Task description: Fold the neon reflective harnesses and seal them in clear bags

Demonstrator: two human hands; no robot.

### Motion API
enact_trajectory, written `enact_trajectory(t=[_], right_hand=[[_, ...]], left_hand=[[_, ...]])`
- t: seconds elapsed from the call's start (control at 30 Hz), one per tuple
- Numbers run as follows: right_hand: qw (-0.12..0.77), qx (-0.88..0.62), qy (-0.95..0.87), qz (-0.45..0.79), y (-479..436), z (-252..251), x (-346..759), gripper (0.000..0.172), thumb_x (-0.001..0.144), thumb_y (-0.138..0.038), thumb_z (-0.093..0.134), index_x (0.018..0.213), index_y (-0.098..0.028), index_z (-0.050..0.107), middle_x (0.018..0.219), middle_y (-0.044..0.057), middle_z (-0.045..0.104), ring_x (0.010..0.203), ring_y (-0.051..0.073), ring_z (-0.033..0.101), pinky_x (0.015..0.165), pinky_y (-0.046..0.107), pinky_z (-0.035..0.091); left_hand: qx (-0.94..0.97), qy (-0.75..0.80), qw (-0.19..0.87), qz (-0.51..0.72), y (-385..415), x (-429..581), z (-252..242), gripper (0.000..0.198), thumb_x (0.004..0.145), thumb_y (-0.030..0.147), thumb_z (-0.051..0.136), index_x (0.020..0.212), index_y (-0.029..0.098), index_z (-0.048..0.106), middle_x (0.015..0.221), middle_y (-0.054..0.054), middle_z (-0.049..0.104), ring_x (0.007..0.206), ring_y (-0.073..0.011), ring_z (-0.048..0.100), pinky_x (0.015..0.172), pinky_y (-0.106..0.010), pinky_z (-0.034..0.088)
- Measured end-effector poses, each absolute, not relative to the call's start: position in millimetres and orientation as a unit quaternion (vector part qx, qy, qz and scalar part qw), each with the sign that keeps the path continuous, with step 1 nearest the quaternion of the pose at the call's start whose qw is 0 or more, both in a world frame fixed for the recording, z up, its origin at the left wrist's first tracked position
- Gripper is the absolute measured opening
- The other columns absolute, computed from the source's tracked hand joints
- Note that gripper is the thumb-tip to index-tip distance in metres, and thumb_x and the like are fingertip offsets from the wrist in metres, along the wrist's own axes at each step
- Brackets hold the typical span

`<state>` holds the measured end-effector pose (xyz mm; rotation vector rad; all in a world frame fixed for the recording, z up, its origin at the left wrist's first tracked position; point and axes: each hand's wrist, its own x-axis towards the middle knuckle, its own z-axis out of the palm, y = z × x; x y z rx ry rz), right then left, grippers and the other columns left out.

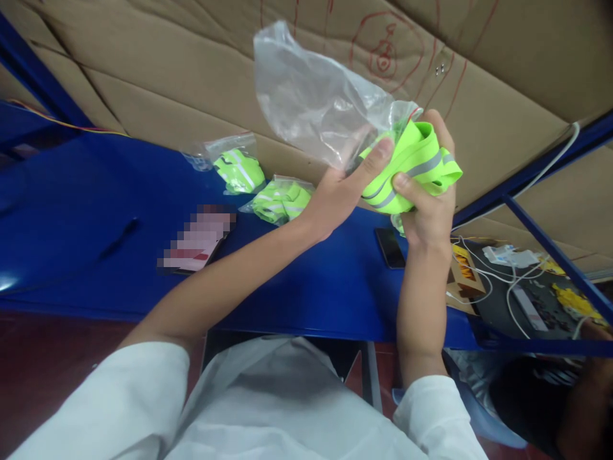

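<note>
A neon yellow-green strap bundle (416,166) with grey reflective stripes is raised above the blue table. My right hand (431,204) is wrapped round it from the right, thumb across its front. From the left, my left hand (342,188) grips the mouth of a clear plastic bag (311,96), its thumb pressed on the bundle's left side. The bag spreads up and to the left, and its red-lined opening lies against the bundle. Some fingers of both hands are hidden behind the bag and bundle.
Two bagged neon bundles (239,171) (282,201) lie at the back of the blue table (306,287). A phone-like item (201,239) is at left, a black phone (390,248) at centre right. Cables, an open cardboard box (464,275) and part of another person are at right.
</note>
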<state>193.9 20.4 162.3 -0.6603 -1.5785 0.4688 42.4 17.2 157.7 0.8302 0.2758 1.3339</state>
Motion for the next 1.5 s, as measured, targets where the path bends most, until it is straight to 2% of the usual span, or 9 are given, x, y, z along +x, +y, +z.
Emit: enact_trajectory(t=[0.23,0.43,0.6,0.7,0.97,1.13,1.27,1.37,1.5], right_hand=[[0.700,-0.304,-0.626,0.159,18,161,187,0.052,0.072,-0.033,0.089,0.120,-0.029,0.070,0.123,-0.003,0.072,0.122,0.024,0.067,0.118,0.045,0.049],[0.750,-0.306,-0.562,0.168,19,145,159,0.045,0.082,-0.032,0.082,0.123,-0.027,0.065,0.123,0.000,0.070,0.118,0.021,0.069,0.113,0.042,0.053],[0.710,-0.315,-0.609,0.161,8,142,141,0.042,0.095,-0.056,0.066,0.132,-0.037,0.062,0.134,-0.001,0.064,0.137,0.025,0.060,0.120,0.045,0.049],[0.702,-0.347,-0.607,0.135,5,146,145,0.042,0.100,-0.066,0.051,0.130,-0.038,0.062,0.128,0.001,0.067,0.134,0.025,0.063,0.119,0.046,0.051],[0.689,-0.363,-0.627,0.002,-3,156,158,0.030,0.100,-0.035,0.065,0.130,-0.035,0.065,0.142,-0.002,0.062,0.140,0.023,0.057,0.126,0.046,0.043],[0.634,-0.393,-0.666,0.005,-9,158,159,0.024,0.100,-0.032,0.064,0.122,-0.030,0.073,0.130,0.002,0.070,0.128,0.024,0.064,0.122,0.047,0.047],[0.598,-0.377,-0.707,0.028,-14,160,161,0.027,0.100,-0.028,0.063,0.124,-0.037,0.074,0.129,-0.003,0.071,0.127,0.021,0.066,0.113,0.040,0.056],[0.572,-0.395,-0.718,0.002,-20,160,153,0.033,0.106,-0.031,0.055,0.135,-0.040,0.067,0.144,-0.004,0.064,0.141,0.019,0.057,0.123,0.037,0.047],[0.566,-0.396,-0.721,-0.054,-25,162,145,0.034,0.108,-0.030,0.052,0.140,-0.029,0.065,0.148,0.002,0.062,0.143,0.017,0.054,0.128,0.037,0.040]], left_hand=[[0.391,0.064,0.674,0.623,12,46,156,0.034,0.108,0.039,0.052,0.134,0.021,0.064,0.139,-0.003,0.068,0.146,-0.0257,0.055,0.123,-0.038,0.047],[0.396,0.049,0.636,0.660,7,58,144,0.032,0.102,0.034,0.063,0.133,0.028,0.062,0.133,0.004,0.070,0.143,-0.0222,0.058,0.123,-0.037,0.048],[0.411,0.033,0.649,0.639,6,50,149,0.021,0.101,0.035,0.065,0.119,0.025,0.071,0.129,0.003,0.073,0.145,-0.0238,0.055,0.125,-0.038,0.046],[0.406,0.038,0.637,0.654,0,51,151,0.021,0.099,0.033,0.069,0.115,0.021,0.073,0.128,0.000,0.073,0.140,-0.0254,0.060,0.122,-0.038,0.048],[0.397,0.034,0.665,0.632,9,59,144,0.023,0.097,0.030,0.070,0.118,0.023,0.073,0.131,0.000,0.073,0.145,-0.0260,0.055,0.123,-0.039,0.047],[0.421,0.063,0.651,0.628,36,39,149,0.019,0.092,0.028,0.072,0.109,0.019,0.074,0.118,0.000,0.077,0.138,-0.0271,0.061,0.118,-0.038,0.051],[0.487,0.043,0.706,0.513,53,18,153,0.019,0.093,0.029,0.068,0.106,0.017,0.075,0.107,-0.005,0.078,0.134,-0.0334,0.064,0.116,-0.048,0.053],[0.504,0.038,0.699,0.505,58,12,152,0.021,0.096,0.032,0.067,0.107,0.017,0.076,0.110,-0.006,0.079,0.130,-0.0352,0.066,0.114,-0.051,0.054],[0.534,0.045,0.677,0.505,56,12,147,0.022,0.096,0.032,0.070,0.112,0.019,0.077,0.117,-0.006,0.078,0.131,-0.0345,0.066,0.116,-0.050,0.052]])
